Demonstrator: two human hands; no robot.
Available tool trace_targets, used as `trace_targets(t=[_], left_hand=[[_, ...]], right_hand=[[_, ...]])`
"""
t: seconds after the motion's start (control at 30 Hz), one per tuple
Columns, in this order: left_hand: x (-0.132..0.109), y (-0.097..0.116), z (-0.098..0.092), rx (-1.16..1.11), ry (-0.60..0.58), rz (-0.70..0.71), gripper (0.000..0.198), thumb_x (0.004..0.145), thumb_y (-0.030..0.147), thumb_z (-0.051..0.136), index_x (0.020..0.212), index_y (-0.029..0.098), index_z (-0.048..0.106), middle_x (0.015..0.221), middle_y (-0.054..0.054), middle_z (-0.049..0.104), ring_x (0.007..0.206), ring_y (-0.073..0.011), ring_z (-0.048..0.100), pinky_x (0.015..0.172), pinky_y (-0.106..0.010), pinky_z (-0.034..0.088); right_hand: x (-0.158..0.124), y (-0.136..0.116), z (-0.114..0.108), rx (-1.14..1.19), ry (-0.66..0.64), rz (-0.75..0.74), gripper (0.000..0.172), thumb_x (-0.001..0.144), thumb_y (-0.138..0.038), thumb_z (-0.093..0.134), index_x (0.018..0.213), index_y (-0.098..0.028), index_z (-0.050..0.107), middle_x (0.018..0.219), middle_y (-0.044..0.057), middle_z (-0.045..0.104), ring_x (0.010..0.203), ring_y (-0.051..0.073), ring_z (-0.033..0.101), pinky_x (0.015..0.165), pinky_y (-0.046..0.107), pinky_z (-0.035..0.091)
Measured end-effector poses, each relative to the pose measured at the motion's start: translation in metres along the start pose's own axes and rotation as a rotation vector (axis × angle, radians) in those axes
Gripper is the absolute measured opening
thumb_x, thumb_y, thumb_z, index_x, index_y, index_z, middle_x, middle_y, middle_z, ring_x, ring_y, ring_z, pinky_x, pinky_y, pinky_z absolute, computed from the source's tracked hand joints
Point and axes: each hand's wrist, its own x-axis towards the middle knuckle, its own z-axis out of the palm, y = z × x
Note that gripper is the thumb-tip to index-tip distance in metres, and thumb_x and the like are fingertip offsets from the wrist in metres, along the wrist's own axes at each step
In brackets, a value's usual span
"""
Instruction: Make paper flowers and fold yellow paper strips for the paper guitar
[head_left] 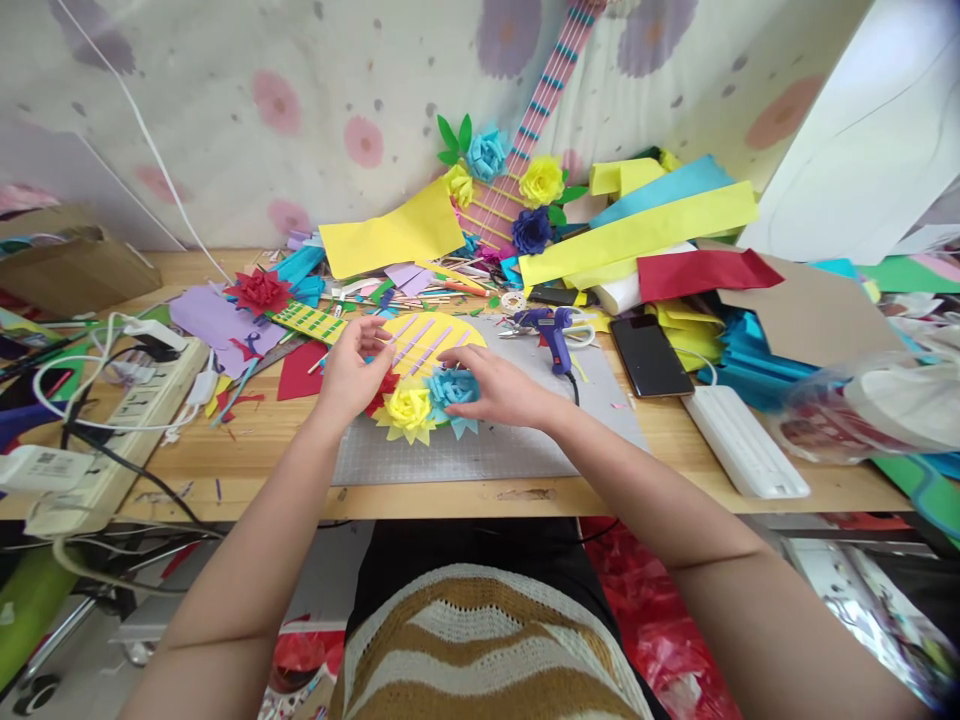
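A small yellow paper guitar (450,335) lies on the grey cutting mat (525,455), with lilac strips across its body and a green-marked neck (311,322) pointing left. A yellow paper flower (409,408) and a blue paper flower (453,388) sit along its near edge; a red flower beside them is partly covered. My right hand (504,390) curves around the blue flower, thumb on the near side and fingers on the far side. My left hand (355,368) is at the left of the guitar body, fingers loosely bent and thumb apart from them.
A purple glue gun (551,335) and a black phone (651,355) lie to the right, near a white power strip (746,440). Another power strip (127,410) with cables is at left. Behind are paper scraps, yellow sheets (394,235) and a larger pink guitar (536,125).
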Motion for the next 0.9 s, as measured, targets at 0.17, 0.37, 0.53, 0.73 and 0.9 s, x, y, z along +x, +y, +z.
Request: trace_targets(t=[0.17, 0.37, 0.53, 0.73, 0.9], left_hand=[[0.0013, 0.0046, -0.008, -0.027, 0.066, -0.013, 0.029, 0.069, 0.021, 0.062, 0.097, 0.019, 0.054, 0.086, -0.002, 0.06, 0.072, -0.0109, 0.057, 0.073, -0.028, 0.048], [-0.0012, 0.0039, -0.0087, 0.014, 0.041, -0.012, 0.028, 0.071, 0.021, 0.061, 0.098, 0.019, 0.054, 0.087, -0.002, 0.061, 0.074, -0.0115, 0.058, 0.072, -0.028, 0.048], [-0.0034, 0.0043, -0.0047, 0.047, 0.004, -0.015, 0.029, 0.072, 0.023, 0.061, 0.1, 0.019, 0.054, 0.089, -0.003, 0.061, 0.077, -0.0126, 0.059, 0.072, -0.028, 0.049], [-0.0025, 0.0065, -0.0043, 0.069, 0.003, -0.021, 0.029, 0.071, 0.023, 0.061, 0.099, 0.019, 0.054, 0.089, -0.003, 0.062, 0.078, -0.0129, 0.059, 0.072, -0.028, 0.049], [-0.0002, 0.0056, -0.008, 0.084, 0.011, -0.004, 0.03, 0.071, 0.023, 0.061, 0.1, 0.018, 0.055, 0.09, -0.003, 0.062, 0.077, -0.0126, 0.058, 0.073, -0.028, 0.049]], right_hand=[[0.002, 0.0001, -0.0002, -0.004, 0.063, 0.049, 0.049, 0.071, -0.028, 0.066, 0.116, -0.019, 0.049, 0.114, 0.009, 0.057, 0.107, 0.023, 0.053, 0.09, 0.038, 0.043], [0.0015, 0.0007, 0.0008, 0.002, 0.006, 0.023, 0.049, 0.069, -0.029, 0.067, 0.114, -0.022, 0.049, 0.114, 0.008, 0.057, 0.106, 0.024, 0.053, 0.09, 0.038, 0.042], [0.0017, 0.0002, 0.0012, -0.001, -0.029, 0.044, 0.047, 0.07, -0.03, 0.067, 0.113, -0.021, 0.051, 0.112, 0.009, 0.057, 0.106, 0.024, 0.053, 0.089, 0.039, 0.042], [0.0029, 0.0, 0.0053, -0.017, -0.044, 0.058, 0.048, 0.071, -0.033, 0.067, 0.115, -0.021, 0.05, 0.114, 0.009, 0.057, 0.107, 0.025, 0.053, 0.089, 0.039, 0.043], [-0.0002, 0.0046, -0.0011, 0.029, 0.001, 0.032, 0.063, 0.066, -0.045, 0.072, 0.12, -0.021, 0.049, 0.121, 0.011, 0.055, 0.114, 0.028, 0.049, 0.096, 0.044, 0.038]])
